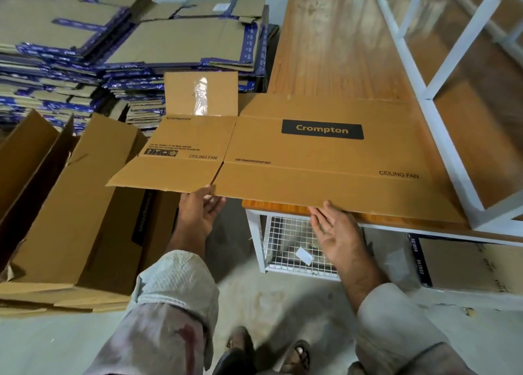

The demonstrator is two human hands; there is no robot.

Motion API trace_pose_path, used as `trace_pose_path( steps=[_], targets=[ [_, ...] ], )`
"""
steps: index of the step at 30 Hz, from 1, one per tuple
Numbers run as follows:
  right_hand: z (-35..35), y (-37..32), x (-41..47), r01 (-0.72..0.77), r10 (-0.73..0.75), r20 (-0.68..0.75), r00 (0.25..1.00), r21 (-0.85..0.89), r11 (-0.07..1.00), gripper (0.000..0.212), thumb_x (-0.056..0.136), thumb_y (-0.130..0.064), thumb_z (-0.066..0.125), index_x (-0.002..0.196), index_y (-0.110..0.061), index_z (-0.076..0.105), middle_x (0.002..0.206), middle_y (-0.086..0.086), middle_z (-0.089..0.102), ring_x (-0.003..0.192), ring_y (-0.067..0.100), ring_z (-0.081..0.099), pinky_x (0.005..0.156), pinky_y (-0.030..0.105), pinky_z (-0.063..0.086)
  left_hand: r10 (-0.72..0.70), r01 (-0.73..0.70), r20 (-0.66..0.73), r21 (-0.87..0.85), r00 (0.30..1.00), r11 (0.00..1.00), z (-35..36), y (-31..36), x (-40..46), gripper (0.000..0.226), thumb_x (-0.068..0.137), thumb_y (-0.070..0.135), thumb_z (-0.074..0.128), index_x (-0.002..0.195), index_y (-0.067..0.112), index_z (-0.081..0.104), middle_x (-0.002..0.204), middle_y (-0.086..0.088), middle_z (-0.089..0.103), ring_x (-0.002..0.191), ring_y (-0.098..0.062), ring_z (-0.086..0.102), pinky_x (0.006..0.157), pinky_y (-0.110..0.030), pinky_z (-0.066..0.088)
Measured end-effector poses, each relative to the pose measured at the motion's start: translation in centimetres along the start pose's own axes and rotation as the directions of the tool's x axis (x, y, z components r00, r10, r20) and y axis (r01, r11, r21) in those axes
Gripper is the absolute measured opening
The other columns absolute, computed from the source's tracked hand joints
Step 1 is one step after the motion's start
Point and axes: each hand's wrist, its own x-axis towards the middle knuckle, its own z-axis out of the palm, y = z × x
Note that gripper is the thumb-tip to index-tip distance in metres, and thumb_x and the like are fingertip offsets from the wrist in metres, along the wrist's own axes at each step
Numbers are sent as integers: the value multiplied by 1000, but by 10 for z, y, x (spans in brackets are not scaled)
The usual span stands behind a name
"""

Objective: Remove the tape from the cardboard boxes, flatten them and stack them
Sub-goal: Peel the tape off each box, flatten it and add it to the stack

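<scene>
A flattened brown Crompton ceiling-fan box (311, 159) lies across the near end of the wooden table (339, 49), its left part overhanging the edge. One far flap (201, 93) carries a strip of clear tape (199, 96). My left hand (201, 207) holds the box's near edge from below, thumb on top. My right hand (336, 230) is at the near edge with straight fingers, palm turned up under the cardboard.
Tall stacks of flattened boxes (85, 49) with blue tape fill the back left. Unflattened brown boxes (76, 205) lie on the floor at left. A white metal frame (441, 97) stands on the table's right side. A wire basket (294, 244) hangs under the table.
</scene>
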Motion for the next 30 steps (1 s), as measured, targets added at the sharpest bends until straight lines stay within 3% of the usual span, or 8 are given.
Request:
trace_pose_path(
  steps=[6,10,12,14,20,22,25,30],
  targets=[
    [27,-29,-6,102,-105,34,994,93,990,19,96,-1,64,115,-4,59,125,18,65,107,29,68,79,32,57,174,-138,228,-164,958,977,24,34,-3,57,93,-10,59,142,18,51,116,-12,66,113,-30,66,87,-38,61],
    [68,-64,-5,225,-250,126,960,184,957,17,98,-4,63,114,-9,59,124,14,64,108,27,65,79,31,54,238,-169,315,-232,919,958,58,73,-1,44,93,-8,61,128,15,47,102,-11,59,89,-20,66,77,-34,63],
    [95,-80,-3,275,-312,173,934,206,939,16,99,-6,62,111,-15,63,119,9,64,108,25,64,81,30,52,265,-178,319,-275,910,945,78,98,6,79,90,-7,64,156,9,24,103,-11,60,77,-14,71,83,-36,62],
    [123,-91,3,316,-356,193,914,213,925,19,100,-7,61,112,-20,65,117,7,67,109,24,65,81,30,51,303,-204,333,-301,893,932,96,121,20,100,88,-7,66,162,9,1,103,-11,62,71,-11,73,84,-37,62],
    [210,-102,43,419,-457,156,876,223,880,16,100,-8,59,111,-18,65,118,11,69,110,26,66,74,27,51,261,-123,399,-339,879,933,135,191,92,111,74,-5,73,162,4,6,118,-25,65,94,-24,76,73,-36,64],
    [242,-106,56,443,-481,132,867,239,864,14,101,-6,59,110,-15,65,118,13,69,110,27,65,77,29,51,221,-64,457,-334,861,940,142,219,124,96,72,-4,72,156,-4,24,104,-18,65,81,-19,76,73,-39,64],
    [289,-116,74,469,-508,125,852,246,848,10,101,-5,59,109,-9,62,117,15,67,108,28,65,79,28,52,167,-58,516,-221,840,974,159,261,156,8,93,-6,56,98,0,55,87,-12,56,64,-15,67,69,-35,64],
    [351,-136,98,506,-549,115,828,270,819,10,100,-2,59,109,-7,60,113,15,66,104,28,65,79,26,54,83,-25,473,-128,877,991,192,313,197,7,95,-5,55,92,0,59,96,-14,62,92,-22,66,98,-40,57]
  ],
)
